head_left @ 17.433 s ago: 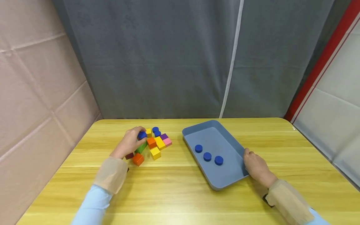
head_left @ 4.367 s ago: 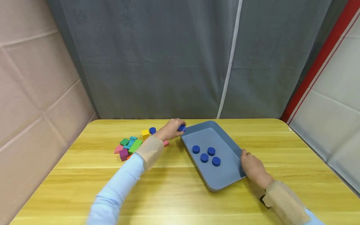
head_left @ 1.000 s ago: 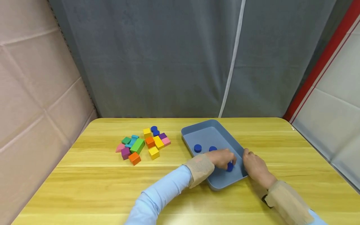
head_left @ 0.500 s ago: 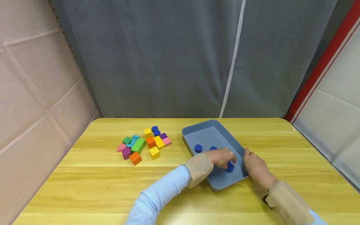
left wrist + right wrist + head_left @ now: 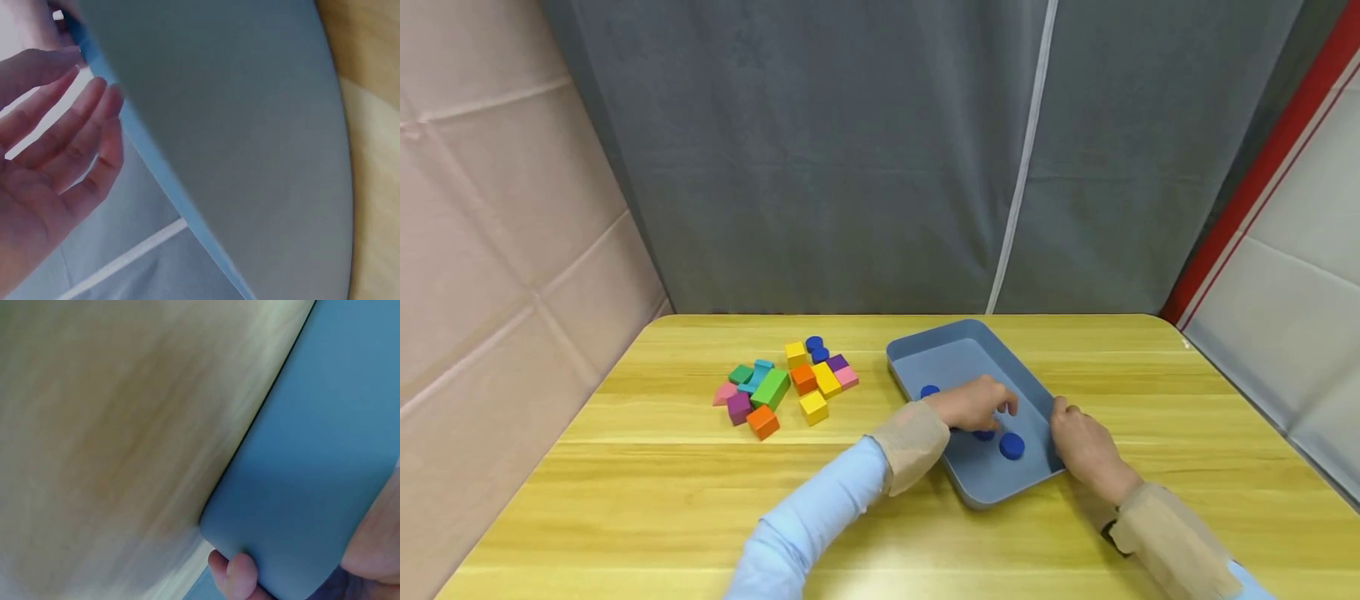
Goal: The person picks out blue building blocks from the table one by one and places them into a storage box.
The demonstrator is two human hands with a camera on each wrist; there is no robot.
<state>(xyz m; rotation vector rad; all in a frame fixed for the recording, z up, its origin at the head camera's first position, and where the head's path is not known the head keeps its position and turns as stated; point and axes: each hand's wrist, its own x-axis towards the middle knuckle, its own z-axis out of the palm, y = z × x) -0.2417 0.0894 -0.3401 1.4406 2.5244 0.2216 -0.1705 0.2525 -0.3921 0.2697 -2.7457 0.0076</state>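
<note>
In the head view, my left hand (image 5: 976,403) hovers over the grey-blue tray (image 5: 958,354), its fingers loosely bent and holding nothing. Just below its fingers lies a blue disc (image 5: 1012,447); other blue discs beside it are partly hidden by the hand, and one more disc (image 5: 929,390) shows above the wrist. The left wrist view has the same hand (image 5: 62,144) next to the tray's outer wall (image 5: 231,137), nothing between thumb and fingers. My right hand (image 5: 1086,446) grips the tray's right edge; in the right wrist view its fingertips (image 5: 240,575) curl around the tray's corner.
Left of the tray, a loose group of coloured blocks lies on the wooden table (image 5: 700,517), among them a green block (image 5: 771,389), an orange cube (image 5: 763,422) and a yellow cube (image 5: 813,407). Two blue discs (image 5: 817,350) sit behind them. A grey curtain (image 5: 850,167) hangs behind the table.
Since earlier, more blue discs have gone from the block pile into the tray. My left hand has just let go of one and lifted up and leftward. The right hand keeps its grip.
</note>
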